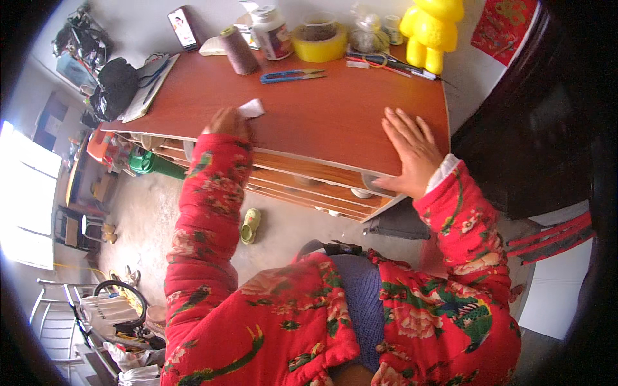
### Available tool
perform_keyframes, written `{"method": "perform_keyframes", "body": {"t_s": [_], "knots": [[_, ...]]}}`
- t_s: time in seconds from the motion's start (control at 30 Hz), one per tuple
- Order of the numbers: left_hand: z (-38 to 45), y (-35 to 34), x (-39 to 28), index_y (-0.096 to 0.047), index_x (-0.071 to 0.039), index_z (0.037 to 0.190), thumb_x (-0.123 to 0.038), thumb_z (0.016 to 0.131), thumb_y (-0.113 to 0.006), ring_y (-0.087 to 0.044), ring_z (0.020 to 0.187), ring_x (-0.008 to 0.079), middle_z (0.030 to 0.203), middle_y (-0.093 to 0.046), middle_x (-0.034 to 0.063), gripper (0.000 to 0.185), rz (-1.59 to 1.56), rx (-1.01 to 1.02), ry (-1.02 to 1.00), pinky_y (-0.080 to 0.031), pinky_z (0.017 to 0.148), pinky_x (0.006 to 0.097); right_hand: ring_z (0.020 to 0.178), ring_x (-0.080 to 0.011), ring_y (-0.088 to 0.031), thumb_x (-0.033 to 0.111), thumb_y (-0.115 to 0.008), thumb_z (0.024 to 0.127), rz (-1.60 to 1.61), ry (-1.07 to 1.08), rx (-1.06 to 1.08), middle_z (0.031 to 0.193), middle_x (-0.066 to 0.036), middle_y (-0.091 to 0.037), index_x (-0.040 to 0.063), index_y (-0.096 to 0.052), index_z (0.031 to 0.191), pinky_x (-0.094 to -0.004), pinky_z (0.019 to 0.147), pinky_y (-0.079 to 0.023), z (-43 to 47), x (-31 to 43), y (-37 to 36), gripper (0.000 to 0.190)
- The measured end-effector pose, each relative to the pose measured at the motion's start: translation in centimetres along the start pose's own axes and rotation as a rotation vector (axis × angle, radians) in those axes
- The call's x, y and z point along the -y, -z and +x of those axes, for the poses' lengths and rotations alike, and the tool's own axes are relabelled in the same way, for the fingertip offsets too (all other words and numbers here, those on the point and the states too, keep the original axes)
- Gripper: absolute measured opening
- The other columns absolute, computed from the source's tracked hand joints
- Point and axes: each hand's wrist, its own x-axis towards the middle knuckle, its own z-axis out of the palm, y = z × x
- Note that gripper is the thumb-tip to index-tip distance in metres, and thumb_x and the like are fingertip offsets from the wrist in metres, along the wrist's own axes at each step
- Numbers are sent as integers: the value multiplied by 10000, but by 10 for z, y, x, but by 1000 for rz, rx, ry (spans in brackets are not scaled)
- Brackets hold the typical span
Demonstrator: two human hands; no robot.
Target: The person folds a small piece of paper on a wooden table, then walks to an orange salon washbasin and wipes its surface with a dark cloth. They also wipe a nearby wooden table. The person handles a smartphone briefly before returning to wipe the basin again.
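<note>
At the front left of the reddish-brown wooden tabletop (309, 116), my left hand (228, 122) is curled around a small white piece of paper or tissue (252, 109). One flat end of it sticks out past my fingers; the rest is hidden. My right hand (409, 140) lies spread on the right end of the top, with its thumb at the front edge and nothing in it. Farther back, between the hands, lie blue-handled thread snips (292, 75). A cone of mauve thread (239, 50) stands behind them.
Along the back stand a phone (183, 29), a white bottle (271, 33), a yellow tape roll (319, 43) and a yellow figurine (430, 34). Pens (393, 64) lie before the figurine. A black bag (114, 87) and notebook (149, 91) sit left. Slatted shelves (299, 181) are below.
</note>
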Motion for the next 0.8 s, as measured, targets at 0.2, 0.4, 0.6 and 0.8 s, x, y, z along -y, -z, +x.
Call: {"method": "perform_keyframes", "body": {"t_s": [0.2,0.4,0.6,0.8], "knots": [[-33,-17,-151,-527,9,828,-17,739,-503,-550,752,335,776,-542,157,96,-480,-1,-477,-467,661,351,1221,-309,-263,442,-648,614,31,84,-104,1302,-185,-297,-55,-377,1180,-426,1008,-187,-7,-11,-3,800],[-55,-20,-150,-547,0,792,-38,766,-533,-577,659,265,769,-573,137,49,-512,-97,-406,-479,598,337,1191,-336,-299,442,-613,654,72,180,-154,1277,-219,-316,-82,-376,1167,-418,1000,-217,-28,-34,2,770],[-35,-7,-60,-568,-31,752,-153,774,-537,-563,642,247,668,-565,124,127,-64,-167,255,-440,601,345,1194,-338,-293,462,-605,657,126,179,-241,1263,-230,-336,-82,-399,1146,-410,1001,-212,-27,-36,-12,760],[-41,-21,-156,-558,-32,751,-136,787,-516,-535,625,343,700,-542,169,118,-105,-65,-75,-423,524,385,1120,-354,-396,404,-515,775,403,214,-332,1140,-245,-463,-58,-523,1022,-444,959,-266,-23,-45,-13,524]]}}
